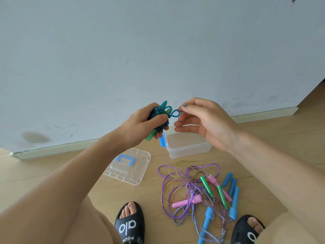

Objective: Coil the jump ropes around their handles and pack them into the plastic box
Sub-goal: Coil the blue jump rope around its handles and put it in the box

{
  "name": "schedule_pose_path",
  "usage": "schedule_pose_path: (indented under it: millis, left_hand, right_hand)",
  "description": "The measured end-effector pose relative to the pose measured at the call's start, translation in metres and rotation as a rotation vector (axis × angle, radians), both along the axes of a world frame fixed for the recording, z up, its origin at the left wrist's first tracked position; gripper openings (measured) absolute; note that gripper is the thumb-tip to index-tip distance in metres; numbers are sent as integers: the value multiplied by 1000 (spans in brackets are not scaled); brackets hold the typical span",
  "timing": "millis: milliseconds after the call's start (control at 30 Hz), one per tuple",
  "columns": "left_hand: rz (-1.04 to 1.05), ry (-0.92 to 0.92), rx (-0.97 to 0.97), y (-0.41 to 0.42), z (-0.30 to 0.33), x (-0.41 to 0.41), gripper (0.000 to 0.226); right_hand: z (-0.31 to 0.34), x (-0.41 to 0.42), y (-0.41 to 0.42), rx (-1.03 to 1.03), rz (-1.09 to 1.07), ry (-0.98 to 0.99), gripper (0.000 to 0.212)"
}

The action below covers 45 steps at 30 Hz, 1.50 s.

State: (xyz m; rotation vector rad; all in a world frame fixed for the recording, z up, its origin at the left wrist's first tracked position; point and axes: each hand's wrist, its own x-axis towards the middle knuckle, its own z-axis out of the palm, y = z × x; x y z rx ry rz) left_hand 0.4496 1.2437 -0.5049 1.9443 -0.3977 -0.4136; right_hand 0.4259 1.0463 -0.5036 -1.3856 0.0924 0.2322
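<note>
Coiling of the blue jump rope [159, 118] was nearly complete: the bundle, wound around its green handles, was gripped in the left hand [140, 124] so the turns could not slacken, while the last loop [175, 113] was pinched by the right hand [202, 120], presumably for tucking. The plastic box [188, 147] was set open on the floor directly beneath, its lid [130, 166] laid beside it, and the remaining ropes [198, 189] were left in a tangle nearby.

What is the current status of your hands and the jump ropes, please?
Left hand grips coiled blue jump rope; right hand pinches its end loop. Clear plastic box open, empty. Tangled ropes on floor.
</note>
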Motion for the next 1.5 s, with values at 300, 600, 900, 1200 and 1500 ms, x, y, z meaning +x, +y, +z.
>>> schedule_pose_path:
  millis: [300, 600, 900, 1200, 1500]
  left_hand:
    - [-120, -162, 170, -4, -5, -3, 14]
    - [-117, -257, 343, -9, -11, -3, 10]
    - [-76, -268, 319, -7, -11, 1, 10]
    - [-94, -251, 323, -11, -12, 1, 14]
    - [-92, -255, 361, -13, -14, 2, 16]
  right_hand:
    - [-8, 5, -7, -65, -3, 127, 8]
    - [-6, 5, 0, -161, -6, 18, 7]
    - [-11, 2, -1, -207, -14, -32, 7]
    - [-16, 1, -1, -142, -107, -81, 9]
    - [-16, 4, 2, 106, -118, 115, 16]
